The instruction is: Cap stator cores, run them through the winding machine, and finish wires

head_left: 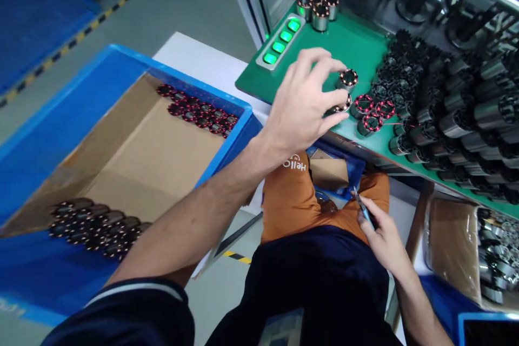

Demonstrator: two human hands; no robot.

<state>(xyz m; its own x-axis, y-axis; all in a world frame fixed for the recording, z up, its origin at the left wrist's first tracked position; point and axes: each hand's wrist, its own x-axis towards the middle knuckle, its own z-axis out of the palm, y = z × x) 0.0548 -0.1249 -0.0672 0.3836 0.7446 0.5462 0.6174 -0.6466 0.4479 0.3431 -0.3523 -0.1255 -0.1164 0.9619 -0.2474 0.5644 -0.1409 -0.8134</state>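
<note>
My left hand (302,100) reaches over the near edge of the green worktop, fingers curled around two wound motor stators. One copper-wound stator (348,79) stands by the fingertips; the other stator (344,104) is partly hidden between thumb and index finger. Just right of them sit three stators with red windings (372,123), a thin wire trailing from one. Low over my lap, my right hand (381,232) is closed around small blue-handled nippers (365,212), their metal tip pointing up and away from me.
On the green worktop (360,46) are a strip of green-lit buttons (279,47), several copper-wound stators (320,16) at the back and piled bare stator cores (458,108) at right. A blue bin (117,54) with cardboard and rows of stators stands left. Machine parts line the back.
</note>
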